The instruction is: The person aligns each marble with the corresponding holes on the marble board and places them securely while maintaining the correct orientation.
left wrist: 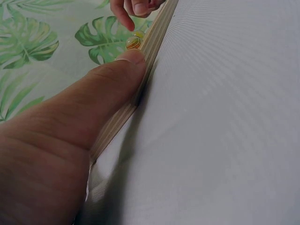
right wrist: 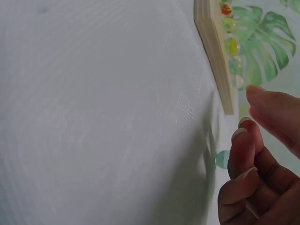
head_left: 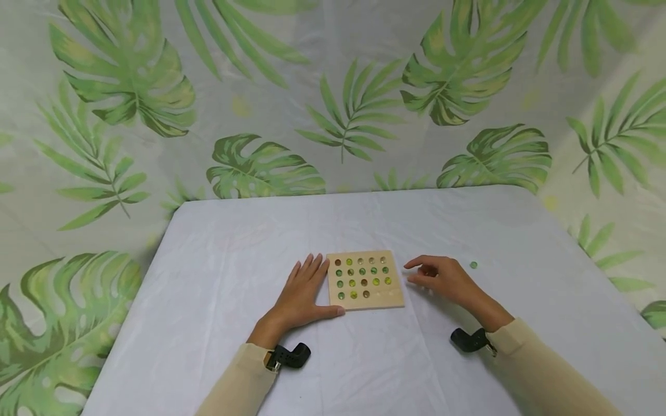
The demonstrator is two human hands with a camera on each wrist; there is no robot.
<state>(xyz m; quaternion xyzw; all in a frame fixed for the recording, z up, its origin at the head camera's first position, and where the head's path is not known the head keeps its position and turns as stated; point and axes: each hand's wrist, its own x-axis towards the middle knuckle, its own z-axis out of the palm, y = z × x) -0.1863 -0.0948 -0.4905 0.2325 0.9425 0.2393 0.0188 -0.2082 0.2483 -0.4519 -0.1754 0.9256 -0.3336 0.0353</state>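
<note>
A wooden board lies flat on the table with rows of glass marbles in its hollows, green, yellow, brown and clear. At the near right, two of its hollows hold no marble. My left hand rests against the board's left side, fingers straight, its thumb along the near edge. Just right of the board hovers my right hand, fingers loosely bent. In the right wrist view its thumb and fingertips stand apart with nothing between them. One loose green marble lies on the table beyond that hand.
A white cloth covers the table. Behind it hangs a leaf-patterned curtain. Each wrist carries a black camera, one on the left and one on the right, both low over the cloth.
</note>
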